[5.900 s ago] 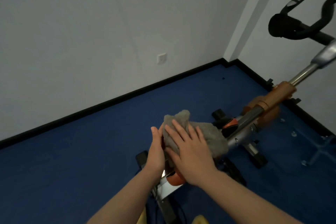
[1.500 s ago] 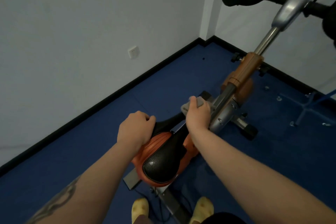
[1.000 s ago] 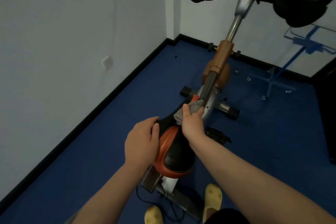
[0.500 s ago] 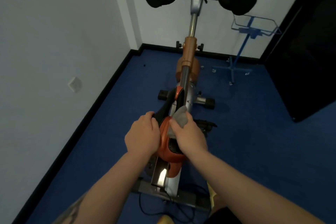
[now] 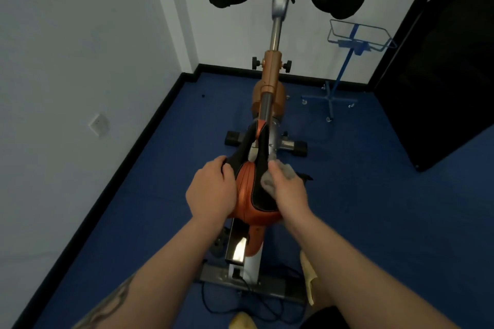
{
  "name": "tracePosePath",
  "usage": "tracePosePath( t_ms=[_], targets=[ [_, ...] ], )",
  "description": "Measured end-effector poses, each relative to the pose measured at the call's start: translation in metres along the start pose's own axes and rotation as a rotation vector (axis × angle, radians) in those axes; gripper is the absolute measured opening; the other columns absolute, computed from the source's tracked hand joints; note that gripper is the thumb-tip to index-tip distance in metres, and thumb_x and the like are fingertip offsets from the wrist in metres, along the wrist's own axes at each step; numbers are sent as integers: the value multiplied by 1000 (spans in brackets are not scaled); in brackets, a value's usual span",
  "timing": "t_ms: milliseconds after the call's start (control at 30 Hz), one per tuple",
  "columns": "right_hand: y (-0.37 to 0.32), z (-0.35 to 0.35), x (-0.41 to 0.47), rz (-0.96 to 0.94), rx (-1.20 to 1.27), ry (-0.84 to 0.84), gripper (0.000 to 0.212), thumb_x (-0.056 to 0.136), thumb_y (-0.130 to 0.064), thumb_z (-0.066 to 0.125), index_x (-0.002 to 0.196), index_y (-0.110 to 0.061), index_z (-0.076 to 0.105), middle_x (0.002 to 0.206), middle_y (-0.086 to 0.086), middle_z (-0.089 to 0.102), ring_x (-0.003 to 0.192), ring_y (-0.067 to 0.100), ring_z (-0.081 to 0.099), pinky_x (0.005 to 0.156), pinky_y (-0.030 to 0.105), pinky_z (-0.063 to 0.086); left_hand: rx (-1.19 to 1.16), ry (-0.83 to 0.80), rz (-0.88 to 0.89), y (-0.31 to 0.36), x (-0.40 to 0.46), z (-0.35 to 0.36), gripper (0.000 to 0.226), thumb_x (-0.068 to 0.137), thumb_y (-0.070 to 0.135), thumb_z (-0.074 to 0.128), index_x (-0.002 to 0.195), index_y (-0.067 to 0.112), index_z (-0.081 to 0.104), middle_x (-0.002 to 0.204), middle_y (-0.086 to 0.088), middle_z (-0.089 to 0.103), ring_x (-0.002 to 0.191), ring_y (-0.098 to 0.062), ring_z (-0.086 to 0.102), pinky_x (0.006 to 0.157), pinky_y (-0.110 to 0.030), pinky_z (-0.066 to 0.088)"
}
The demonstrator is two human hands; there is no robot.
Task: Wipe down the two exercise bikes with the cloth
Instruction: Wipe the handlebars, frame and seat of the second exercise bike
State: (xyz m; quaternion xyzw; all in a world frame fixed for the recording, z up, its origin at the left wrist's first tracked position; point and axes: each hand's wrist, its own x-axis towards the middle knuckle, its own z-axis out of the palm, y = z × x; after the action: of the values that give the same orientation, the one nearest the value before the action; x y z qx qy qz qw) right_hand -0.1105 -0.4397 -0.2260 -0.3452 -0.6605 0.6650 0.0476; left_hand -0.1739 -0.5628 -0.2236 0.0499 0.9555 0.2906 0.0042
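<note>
We grip saddle (image 5: 251, 187) with left hand (image 5: 211, 192) | right hand (image 5: 290, 189) clutches cloth (image 5: 278, 175) on its right flank | saddle runs near-to-far

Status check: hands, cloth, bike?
Left hand grips saddle. Right hand presses cloth on saddle's right side. Nothing obstructing.

Left grip (image 5: 211, 192) and right grip (image 5: 287, 187) curled

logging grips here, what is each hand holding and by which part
Left hand grips the saddle by its left edge. Right hand holds the grey cloth bunched under its fingers.
</note>
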Motion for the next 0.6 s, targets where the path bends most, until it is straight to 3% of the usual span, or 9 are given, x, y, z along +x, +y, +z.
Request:
tracePosePath(
  t_ms=[67, 167, 233, 300, 367, 433, 500, 533, 600],
  targets=[
    [-4, 4, -1, 39, 8, 65, 22, 98, -46, 48, 117, -37, 53, 103, -12, 59, 89, 0, 55, 76, 21, 37, -5, -2, 3, 0, 0, 1, 39, 99, 34, 31, 131, 29, 55, 122, 6, 62, 103, -14, 57, 74, -29, 38],
    [26, 32, -44, -166, -85, 295, 49, 92, -51, 50, 139, -37, 39, 138, -13, 44, 123, 6, 43, 96, 28, 38, -12, 19, -10, -1, 1, 2, 38, 99, 34, 32, 129, 30, 56, 117, 7, 63, 95, -11, 56, 71, -29, 38],
    [35, 46, -58, -189, -101, 329, 62, 89, -53, 52, 145, -38, 30, 152, -13, 29, 134, 9, 31, 105, 34, 36, -9, 28, -7, -2, 1, 2, 38, 98, 35, 33, 128, 30, 56, 115, 7, 64, 94, -11, 56, 69, -29, 37],
    [16, 42, -36, 45, 72, 404, 50, 90, -52, 54, 135, -32, 46, 128, -4, 53, 112, 13, 52, 86, 32, 47, -8, 26, 2, -2, 1, 2, 39, 98, 35, 33, 127, 30, 57, 115, 7, 64, 96, -12, 57, 69, -30, 39],
    [-4, 26, -9, 312, 278, 446, 31, 91, -49, 58, 104, -20, 59, 86, -6, 56, 75, 8, 53, 63, 27, 40, -5, 22, 5, -2, 2, 2, 39, 98, 35, 32, 128, 30, 57, 114, 8, 64, 97, -12, 58, 70, -30, 41],
    [-11, 18, -5, 383, 363, 411, 27, 91, -45, 61, 86, -19, 55, 78, -5, 55, 69, 8, 50, 64, 28, 38, -14, 26, 1, -3, 3, 3, 39, 97, 35, 33, 127, 30, 57, 112, 8, 64, 94, -11, 58, 69, -29, 41],
    [-3, 29, -15, 291, 355, 426, 14, 93, -40, 59, 89, -26, 57, 93, -3, 61, 79, 9, 55, 71, 29, 40, -29, 32, -3, -3, 3, 4, 38, 97, 35, 34, 126, 30, 58, 108, 8, 65, 90, -9, 57, 68, -29, 41],
    [3, 40, -25, 244, 319, 452, 14, 93, -37, 58, 104, -28, 58, 111, -1, 61, 92, 12, 57, 79, 32, 43, -31, 34, -5, -4, 3, 4, 38, 97, 34, 34, 126, 30, 58, 108, 8, 65, 90, -8, 56, 68, -29, 40],
    [13, 61, -42, 154, 205, 476, 56, 91, -35, 60, 142, -29, 38, 145, 0, 41, 122, 22, 48, 98, 39, 41, -28, 27, 0, -3, 4, 3, 37, 97, 34, 35, 126, 30, 58, 110, 9, 65, 91, -8, 54, 69, -29, 39]
  ],
)
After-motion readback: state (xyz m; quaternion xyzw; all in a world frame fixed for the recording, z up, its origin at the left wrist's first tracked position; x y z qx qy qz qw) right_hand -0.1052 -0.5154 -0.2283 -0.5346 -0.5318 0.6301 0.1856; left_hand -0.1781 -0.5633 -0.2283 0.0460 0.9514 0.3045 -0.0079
